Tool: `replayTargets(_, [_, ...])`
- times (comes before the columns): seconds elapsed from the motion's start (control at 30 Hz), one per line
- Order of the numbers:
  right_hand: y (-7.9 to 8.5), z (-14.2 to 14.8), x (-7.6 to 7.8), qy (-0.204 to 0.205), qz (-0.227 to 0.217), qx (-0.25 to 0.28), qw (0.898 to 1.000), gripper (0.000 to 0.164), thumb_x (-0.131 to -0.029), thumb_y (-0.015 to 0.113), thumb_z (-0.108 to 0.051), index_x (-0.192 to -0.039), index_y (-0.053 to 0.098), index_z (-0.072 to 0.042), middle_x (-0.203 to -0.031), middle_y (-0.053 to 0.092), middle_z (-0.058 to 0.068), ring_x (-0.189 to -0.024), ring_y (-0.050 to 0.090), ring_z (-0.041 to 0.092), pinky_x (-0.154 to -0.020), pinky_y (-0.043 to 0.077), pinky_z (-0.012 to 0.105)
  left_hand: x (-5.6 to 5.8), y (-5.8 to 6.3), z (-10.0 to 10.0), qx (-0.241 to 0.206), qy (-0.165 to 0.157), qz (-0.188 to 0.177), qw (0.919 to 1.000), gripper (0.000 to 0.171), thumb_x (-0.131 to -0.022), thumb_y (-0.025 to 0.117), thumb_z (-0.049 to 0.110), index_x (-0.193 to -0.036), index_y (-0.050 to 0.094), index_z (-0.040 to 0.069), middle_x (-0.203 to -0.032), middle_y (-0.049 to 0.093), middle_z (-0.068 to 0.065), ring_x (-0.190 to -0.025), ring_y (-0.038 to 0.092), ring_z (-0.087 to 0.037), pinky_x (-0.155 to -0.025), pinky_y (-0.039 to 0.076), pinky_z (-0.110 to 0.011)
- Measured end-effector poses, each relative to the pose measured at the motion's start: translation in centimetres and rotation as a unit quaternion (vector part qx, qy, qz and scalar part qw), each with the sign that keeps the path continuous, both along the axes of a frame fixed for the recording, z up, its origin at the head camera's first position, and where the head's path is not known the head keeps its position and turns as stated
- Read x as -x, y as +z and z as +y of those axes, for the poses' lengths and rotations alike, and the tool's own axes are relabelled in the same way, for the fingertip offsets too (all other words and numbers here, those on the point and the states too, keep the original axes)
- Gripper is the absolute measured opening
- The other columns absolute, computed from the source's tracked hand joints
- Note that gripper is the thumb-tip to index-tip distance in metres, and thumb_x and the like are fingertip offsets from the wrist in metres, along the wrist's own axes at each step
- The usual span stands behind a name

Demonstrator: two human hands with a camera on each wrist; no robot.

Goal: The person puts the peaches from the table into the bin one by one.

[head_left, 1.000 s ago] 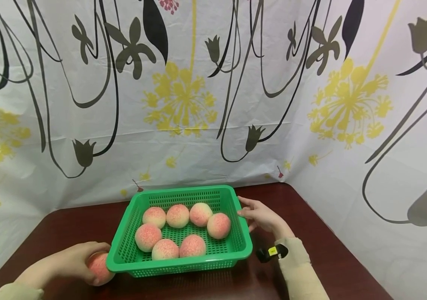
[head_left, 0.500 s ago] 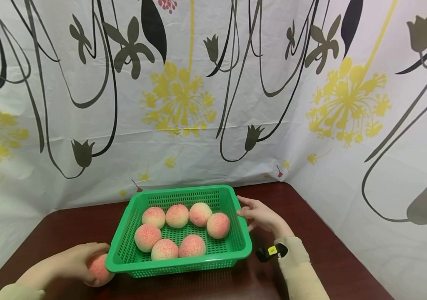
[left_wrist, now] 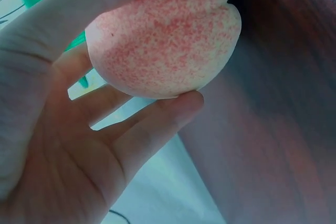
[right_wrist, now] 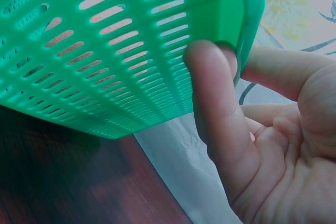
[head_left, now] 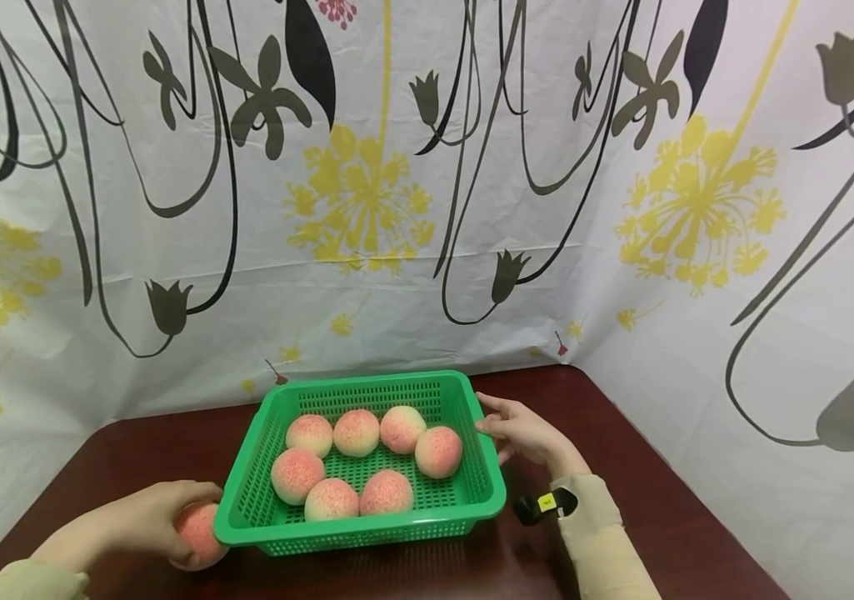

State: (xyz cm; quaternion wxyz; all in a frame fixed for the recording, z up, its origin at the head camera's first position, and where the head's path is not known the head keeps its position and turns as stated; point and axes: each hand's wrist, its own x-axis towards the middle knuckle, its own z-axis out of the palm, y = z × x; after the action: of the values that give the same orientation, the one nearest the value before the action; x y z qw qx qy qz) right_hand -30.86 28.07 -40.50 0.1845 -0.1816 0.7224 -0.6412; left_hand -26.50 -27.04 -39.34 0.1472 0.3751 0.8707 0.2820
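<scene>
A green plastic basket [head_left: 355,529] with slotted walls holds several pink-and-cream peaches, among them one peach [head_left: 437,452] near its right wall. Off the basket's front left corner, my left hand [head_left: 137,521] grips another peach [head_left: 202,537], which overlaps the corner in the head view. The left wrist view shows that peach [left_wrist: 173,40] up close, speckled and creased, between the thumb and the fingers. At the opposite side my right hand [head_left: 524,432] holds the basket's right rim. One fingertip presses the slotted outer wall [right_wrist: 131,40] just under the lip in the right wrist view.
A dark reddish-brown table [head_left: 367,575] lies underneath. White cloth [head_left: 427,317] printed with flowers hangs close behind the table and along its sides. A black strap device with a yellow label [head_left: 546,502] is on the right wrist.
</scene>
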Motion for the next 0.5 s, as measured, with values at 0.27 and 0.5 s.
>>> replayTargets(0.27, [0.0,0.0,0.0,-0.001,0.0,-0.001,1.0,0.074,-0.099,0.058,-0.016,-0.157,0.011,-0.009,-0.107,0.065,0.022,-0.074,0.069,0.025,-0.06,0.058,0.044,0.1,3.0,-1.0,0.031,0.03,0.03,0.9986,0.053,-0.063,0.085,0.013,-0.111,0.063,0.018,-0.1,0.061,0.008,-0.081,0.054,-0.004,-0.06,0.046,-0.025])
replayTargets(0.5, [-0.1,0.1,0.2,-0.004,-0.001,0.0,1.0,0.074,-0.099,0.058,-0.016,-0.157,0.012,-0.009,-0.107,0.065,0.021,-0.076,0.069,0.025,-0.059,0.058,0.043,0.5,6.0,-1.3,0.096,0.065,0.092,0.9889,0.057,-0.059,0.086,0.018,-0.111,0.063,0.016,-0.098,0.06,0.005,-0.079,0.052,-0.005,-0.06,0.044,-0.026])
